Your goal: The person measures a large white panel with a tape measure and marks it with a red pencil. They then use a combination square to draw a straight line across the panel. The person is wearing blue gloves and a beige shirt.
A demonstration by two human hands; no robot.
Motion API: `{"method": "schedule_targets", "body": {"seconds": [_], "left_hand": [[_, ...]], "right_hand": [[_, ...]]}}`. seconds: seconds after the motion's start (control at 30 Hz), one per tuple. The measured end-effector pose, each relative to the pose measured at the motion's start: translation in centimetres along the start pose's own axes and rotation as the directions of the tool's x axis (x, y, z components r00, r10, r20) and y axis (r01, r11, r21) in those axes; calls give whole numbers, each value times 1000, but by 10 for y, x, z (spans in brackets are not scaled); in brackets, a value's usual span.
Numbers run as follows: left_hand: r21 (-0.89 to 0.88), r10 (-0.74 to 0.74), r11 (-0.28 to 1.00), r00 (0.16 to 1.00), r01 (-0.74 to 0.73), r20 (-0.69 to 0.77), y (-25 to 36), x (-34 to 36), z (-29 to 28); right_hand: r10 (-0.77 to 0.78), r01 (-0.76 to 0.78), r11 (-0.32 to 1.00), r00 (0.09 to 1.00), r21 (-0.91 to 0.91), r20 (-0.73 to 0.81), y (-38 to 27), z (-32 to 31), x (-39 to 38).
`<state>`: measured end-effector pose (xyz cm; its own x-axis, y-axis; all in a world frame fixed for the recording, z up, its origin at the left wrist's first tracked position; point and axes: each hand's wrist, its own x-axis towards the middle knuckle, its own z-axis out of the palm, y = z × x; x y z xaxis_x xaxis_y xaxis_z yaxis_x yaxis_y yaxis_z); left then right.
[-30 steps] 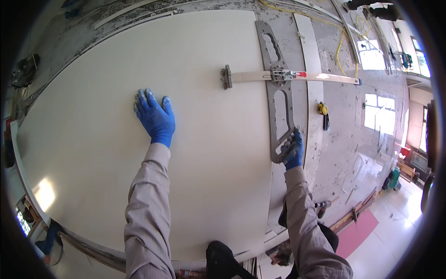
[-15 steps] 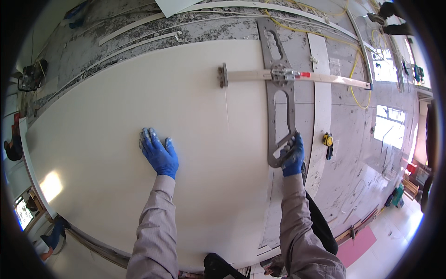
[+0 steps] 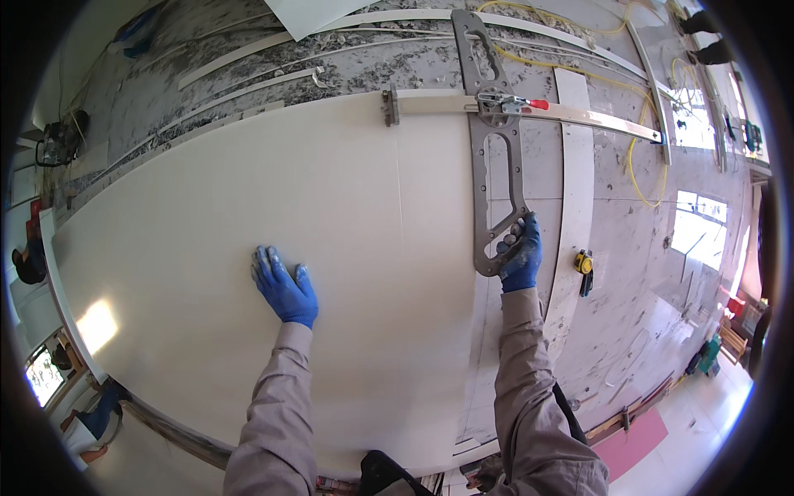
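Note:
A large white board lies under both hands. My left hand, in a blue glove stained pale at the fingers, rests flat on it with the thumb apart. My right hand, gloved alike, is wrapped round the near end of a grey metal frame tool with long cut-outs, lying along the board's right edge. A wooden crossbar runs through the tool, held at a red-tipped toggle clamp. On the bar's left end sits a metal block, and a faint straight line in the board runs nearer from it.
A yellow tape measure lies right of the tool, beside a white strip. Yellow hose and long offcuts lie on the scuffed work surface. Another person's arm shows at the lower left; dark-clad legs at the far right.
My right hand and the frame tool have slid farther away along the board's edge, and the metal block has reached near the far edge. My left hand stays flat on the board.

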<state>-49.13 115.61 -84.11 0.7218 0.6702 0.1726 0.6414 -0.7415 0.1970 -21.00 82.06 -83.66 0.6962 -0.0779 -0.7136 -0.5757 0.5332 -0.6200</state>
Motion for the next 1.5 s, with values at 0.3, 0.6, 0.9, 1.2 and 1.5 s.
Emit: {"method": "schedule_targets", "body": {"seconds": [0.3,0.6,0.9,1.2,1.5], "left_hand": [[20,15,1000,1000,-15,8,3,-4,1],[0,27,1000,1000,-27,1,-2,-8,2],[3,37,999,999,-37,-11,-1,-1,3],[22,21,1000,1000,-21,-8,-6,-1,-1],[-28,7,1000,999,-8,-43,-1,-1,-5]], "right_hand": [[16,-16,1000,1000,18,-6,-3,9,12],[27,-26,998,1000,49,-5,-4,7,5],[75,-92,991,984,99,162,-18,35,30],[-169,96,943,963,319,209,-75,119,102],[-63,69,990,997,-122,51,-116,5,154]]}}
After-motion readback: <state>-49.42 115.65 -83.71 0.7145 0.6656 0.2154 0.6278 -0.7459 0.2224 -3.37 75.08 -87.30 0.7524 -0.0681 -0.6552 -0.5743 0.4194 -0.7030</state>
